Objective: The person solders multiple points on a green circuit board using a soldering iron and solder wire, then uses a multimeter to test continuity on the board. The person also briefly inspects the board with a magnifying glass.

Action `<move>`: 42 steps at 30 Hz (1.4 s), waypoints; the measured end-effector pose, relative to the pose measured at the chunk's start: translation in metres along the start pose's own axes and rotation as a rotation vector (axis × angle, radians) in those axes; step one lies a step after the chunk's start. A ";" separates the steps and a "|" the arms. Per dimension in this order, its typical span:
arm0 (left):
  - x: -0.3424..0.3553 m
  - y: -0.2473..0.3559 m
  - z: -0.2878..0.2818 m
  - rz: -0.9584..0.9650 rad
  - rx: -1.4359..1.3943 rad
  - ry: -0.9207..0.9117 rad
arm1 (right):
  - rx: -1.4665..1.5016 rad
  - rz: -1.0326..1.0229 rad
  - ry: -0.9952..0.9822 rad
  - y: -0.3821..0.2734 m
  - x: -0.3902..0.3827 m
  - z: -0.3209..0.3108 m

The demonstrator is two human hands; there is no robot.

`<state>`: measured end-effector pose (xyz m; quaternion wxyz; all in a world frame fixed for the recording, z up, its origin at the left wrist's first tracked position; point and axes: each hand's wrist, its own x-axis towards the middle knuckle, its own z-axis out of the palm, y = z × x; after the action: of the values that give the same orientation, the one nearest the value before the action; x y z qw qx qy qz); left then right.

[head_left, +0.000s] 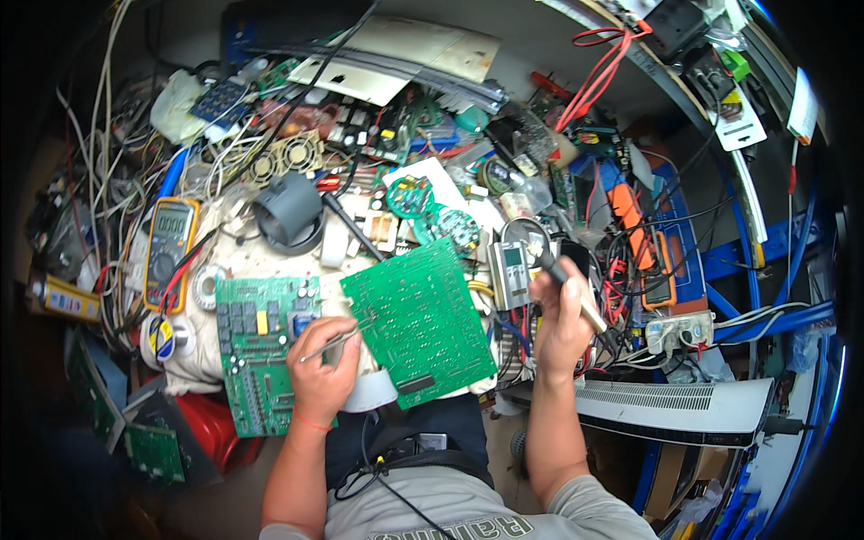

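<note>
My left hand (324, 364) is closed around metal tweezers (331, 346), their tips pointing toward a large green circuit board (427, 328). That board lies tilted at the centre, its side full of solder points facing up. To the right, my right hand (565, 324) is raised and grips a soldering iron (587, 308) with a black and tan handle, apart from the board. A second green board (256, 346) with relays and other components lies to the left, partly behind my left hand. Between the boards sits a white rounded object (371, 391), partly hidden.
A yellow multimeter (171, 252) lies at the left, near a grey round holder (290, 214). Small round green boards (454, 229) and heaped parts and wires fill the back. A silver device (513, 274), an orange meter (660, 270) and a power strip (679, 333) stand at the right.
</note>
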<state>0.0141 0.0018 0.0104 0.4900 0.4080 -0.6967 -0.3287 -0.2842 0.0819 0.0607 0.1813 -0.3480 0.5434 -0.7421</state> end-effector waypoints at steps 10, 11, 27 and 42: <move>0.000 0.000 -0.001 -0.017 -0.031 -0.038 | -0.880 -0.358 -0.092 0.080 0.203 0.015; 0.000 0.001 -0.001 -0.020 -0.032 -0.040 | -0.902 -0.389 -0.118 0.085 0.211 0.019; 0.002 0.002 -0.003 -0.006 -0.048 -0.036 | -0.037 0.117 0.039 0.054 0.206 0.011; -0.001 0.002 0.000 -0.059 -0.024 -0.015 | 0.518 0.297 -0.112 -0.026 0.068 -0.019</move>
<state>0.0139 0.0037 0.0118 0.4798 0.4200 -0.6840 -0.3542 -0.3417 0.0597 0.1032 0.4001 -0.2476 0.3702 -0.8010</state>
